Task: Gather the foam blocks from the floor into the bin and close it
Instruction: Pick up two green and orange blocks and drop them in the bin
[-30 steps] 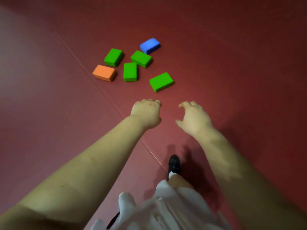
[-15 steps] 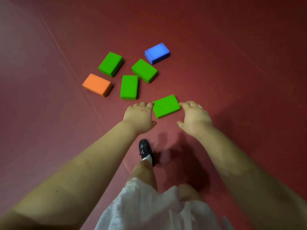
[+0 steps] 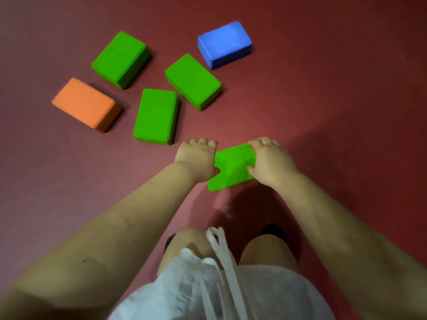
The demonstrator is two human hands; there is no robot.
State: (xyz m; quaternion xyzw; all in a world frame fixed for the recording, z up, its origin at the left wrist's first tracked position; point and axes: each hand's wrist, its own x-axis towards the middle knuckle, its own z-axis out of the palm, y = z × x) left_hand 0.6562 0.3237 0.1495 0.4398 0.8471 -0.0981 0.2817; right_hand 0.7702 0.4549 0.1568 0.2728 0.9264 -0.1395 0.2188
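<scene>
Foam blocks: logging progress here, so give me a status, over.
Left hand and right hand grip nearest green block by its ends. Five other blocks on the floor. Bin not in view. Nothing in the way.

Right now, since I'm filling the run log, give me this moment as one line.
stage: first pickup | left hand + right hand: gripping nearest green block | other blocks: on floor | bin: not in view

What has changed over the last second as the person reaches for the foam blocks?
Both hands came forward and down: the left hand and right hand now grip the nearest green block by its ends. The other three green blocks, the orange block and the blue block kept their arrangement.
</scene>
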